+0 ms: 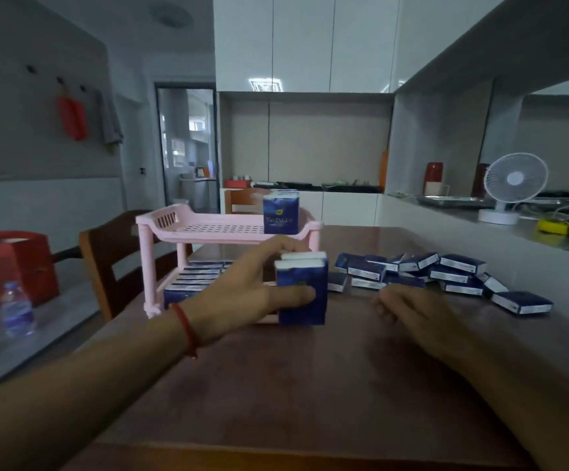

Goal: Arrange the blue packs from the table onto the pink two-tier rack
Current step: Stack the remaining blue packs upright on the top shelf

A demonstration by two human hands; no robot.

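My left hand [259,283] grips two upright blue packs [305,307] held together, just in front of the pink two-tier rack [160,229]. One blue pack [280,214] stands upright on the rack's top tier at its right end. The lower tier holds a row of several blue packs [194,277], partly hidden by my left hand. A loose pile of blue packs [425,271] lies on the brown table [310,385] to the right of the rack. My right hand [408,311] hovers low over the table near the pile, fingers loosely curled, holding nothing.
A wooden chair [106,253] stands left of the rack, and another sits behind it. A red bag [21,263] and a water bottle [16,309] sit on a grey surface at left. A white fan [510,188] is on the right-hand counter.
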